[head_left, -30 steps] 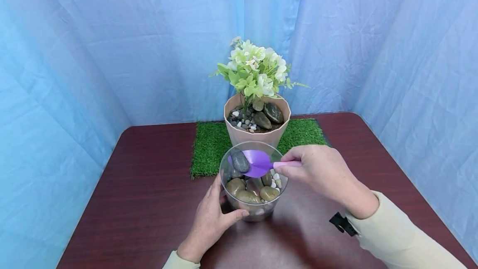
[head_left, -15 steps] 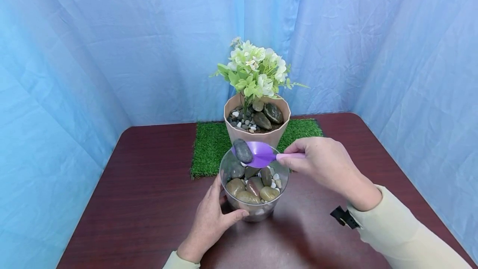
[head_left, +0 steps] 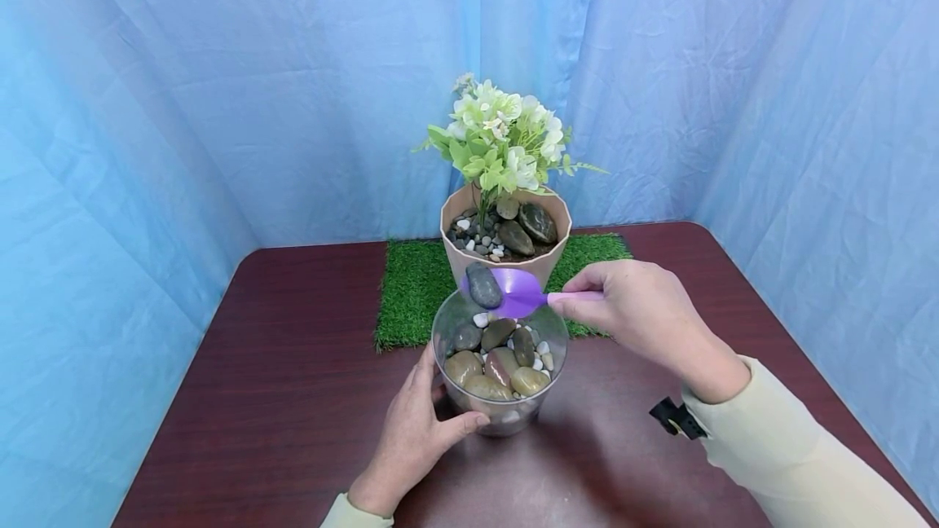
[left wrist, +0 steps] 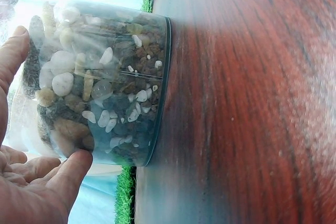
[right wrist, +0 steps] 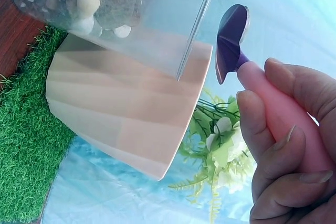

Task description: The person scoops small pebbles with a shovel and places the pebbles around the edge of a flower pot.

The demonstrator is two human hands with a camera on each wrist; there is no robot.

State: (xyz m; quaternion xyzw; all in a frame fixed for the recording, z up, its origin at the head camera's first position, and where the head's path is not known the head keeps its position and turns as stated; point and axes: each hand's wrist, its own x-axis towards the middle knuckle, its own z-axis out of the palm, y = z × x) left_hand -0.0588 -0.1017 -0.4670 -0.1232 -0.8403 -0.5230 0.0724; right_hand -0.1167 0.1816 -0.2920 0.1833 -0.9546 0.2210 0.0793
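My right hand (head_left: 645, 308) grips the pink handle of a small trowel (head_left: 519, 295) with a purple blade. A smooth dark grey stone (head_left: 484, 285) lies on the blade, over the far rim of a clear plastic container (head_left: 506, 418). In the right wrist view, my fingers wrap round the handle (right wrist: 286, 111). My left hand (head_left: 414, 426) holds the container's left side, thumb at the front and fingers partly hidden behind it. White pebbles, small stones and brown soil show through the container wall (left wrist: 113, 61) in the left wrist view. Larger smooth stones (head_left: 487, 387) lie on top inside it.
Behind the container stands a beige faceted pot (head_left: 539, 270) with white flowers (head_left: 506, 129), stones and pebbles. It sits on a green artificial grass mat (head_left: 411, 300) on the dark red-brown wooden table (head_left: 293, 398). Blue curtains (head_left: 308, 88) surround the table.
The trowel, with the grey stone on it, has risen from inside the container towards its far rim and the pot, shifting slightly right. My left hand has stayed on the container.
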